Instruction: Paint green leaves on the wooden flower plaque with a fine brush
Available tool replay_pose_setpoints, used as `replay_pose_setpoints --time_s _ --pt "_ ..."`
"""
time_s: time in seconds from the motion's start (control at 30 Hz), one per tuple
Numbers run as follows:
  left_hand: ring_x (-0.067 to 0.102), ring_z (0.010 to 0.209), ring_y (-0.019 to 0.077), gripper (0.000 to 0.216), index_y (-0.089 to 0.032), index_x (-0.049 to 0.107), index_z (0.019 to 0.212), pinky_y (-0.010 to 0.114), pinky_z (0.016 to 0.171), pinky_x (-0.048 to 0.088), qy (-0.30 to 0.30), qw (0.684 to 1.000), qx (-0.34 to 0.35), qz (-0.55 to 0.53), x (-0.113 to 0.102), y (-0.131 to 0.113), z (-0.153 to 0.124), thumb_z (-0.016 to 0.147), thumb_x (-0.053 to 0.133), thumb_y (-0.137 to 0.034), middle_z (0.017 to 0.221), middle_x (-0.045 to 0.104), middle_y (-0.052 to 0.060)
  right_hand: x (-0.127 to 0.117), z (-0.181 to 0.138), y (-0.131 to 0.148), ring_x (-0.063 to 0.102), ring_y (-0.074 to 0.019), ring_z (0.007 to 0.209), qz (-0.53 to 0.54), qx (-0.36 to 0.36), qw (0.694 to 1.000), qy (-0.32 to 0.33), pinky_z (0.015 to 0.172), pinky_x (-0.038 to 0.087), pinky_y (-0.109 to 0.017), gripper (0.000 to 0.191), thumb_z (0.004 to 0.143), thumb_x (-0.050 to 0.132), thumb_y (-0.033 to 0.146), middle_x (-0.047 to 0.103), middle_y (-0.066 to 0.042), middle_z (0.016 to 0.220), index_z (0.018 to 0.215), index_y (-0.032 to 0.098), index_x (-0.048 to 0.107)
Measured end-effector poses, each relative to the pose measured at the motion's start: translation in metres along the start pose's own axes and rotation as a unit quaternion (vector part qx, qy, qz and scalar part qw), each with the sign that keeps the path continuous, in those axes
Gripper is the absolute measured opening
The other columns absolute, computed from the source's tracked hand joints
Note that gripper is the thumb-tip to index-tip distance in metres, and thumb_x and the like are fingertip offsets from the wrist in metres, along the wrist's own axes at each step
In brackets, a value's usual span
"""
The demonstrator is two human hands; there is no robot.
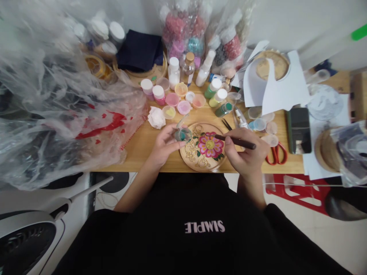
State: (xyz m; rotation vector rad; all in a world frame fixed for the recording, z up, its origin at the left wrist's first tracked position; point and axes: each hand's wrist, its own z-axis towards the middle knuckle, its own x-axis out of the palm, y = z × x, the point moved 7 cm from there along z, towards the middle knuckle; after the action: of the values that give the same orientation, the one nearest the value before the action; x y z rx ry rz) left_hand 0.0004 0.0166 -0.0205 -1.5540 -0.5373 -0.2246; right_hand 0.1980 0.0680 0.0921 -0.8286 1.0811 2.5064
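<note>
My left hand [166, 146] is closed round a small clear cup [183, 135] with green stuff in it, its lid tilted up. Between the fingers of my right hand [245, 151] is a dark-handled pen-like tool [239, 142], its tip pointing left over the flower. Under both hands lies a round wooden plaque [187, 162] with gold outlines. A pink and magenta flower [210, 144] with a yellow centre and green leaves fills its right part. The outlines on its left look largely uncoloured. Whether the tip touches the flower I cannot tell.
Small open colour cups [183, 107] and bottles [174, 72] stand behind the plaque. Black tweezers [226, 124], red-handled scissors [276, 154] and a phone [299, 130] lie to the right. Crumpled tissue [156, 117] and a large plastic sheet [65, 110] are at left.
</note>
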Motion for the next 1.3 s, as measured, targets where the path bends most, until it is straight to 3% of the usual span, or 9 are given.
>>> replay_pose_setpoints --time_s 0.43,0.83,1.3 --pt "0.070 0.098 0.0177 0.040 -0.026 0.072 0.104 0.033 0.090 0.055 0.008 1.000 -0.001 0.011 -0.0014 0.0025 -0.0002 0.068 0.089 -0.029 0.106 0.074 0.001 -0.0010 0.0014 0.0010 0.066 -0.0125 0.057 -0.016 -0.001 1.000 0.002 0.052 0.051 -0.026 0.008 0.084 0.061 0.017 0.071 0.002 0.067 0.080 0.023 0.064" --pt "0.071 0.096 0.0171 0.040 -0.026 0.073 0.101 0.032 0.088 0.057 -0.005 1.000 0.002 0.013 -0.0014 0.0009 -0.0001 0.066 0.091 -0.030 0.106 0.076 0.000 -0.0026 0.0015 0.0013 0.065 -0.0114 0.059 0.007 -0.013 1.000 -0.021 0.054 0.049 -0.025 0.008 0.084 0.063 0.015 0.071 0.002 0.070 0.083 0.023 0.064" --pt "0.071 0.094 0.0139 0.036 -0.027 0.076 0.101 0.028 0.088 0.056 0.015 1.000 0.007 -0.008 0.0022 -0.0009 0.0009 0.068 0.090 -0.027 0.103 0.077 -0.002 -0.0002 0.0012 -0.0002 0.064 -0.0099 0.056 0.005 -0.011 1.000 0.002 0.052 0.049 -0.023 0.010 0.083 0.063 0.012 0.069 0.003 0.069 0.082 0.022 0.063"
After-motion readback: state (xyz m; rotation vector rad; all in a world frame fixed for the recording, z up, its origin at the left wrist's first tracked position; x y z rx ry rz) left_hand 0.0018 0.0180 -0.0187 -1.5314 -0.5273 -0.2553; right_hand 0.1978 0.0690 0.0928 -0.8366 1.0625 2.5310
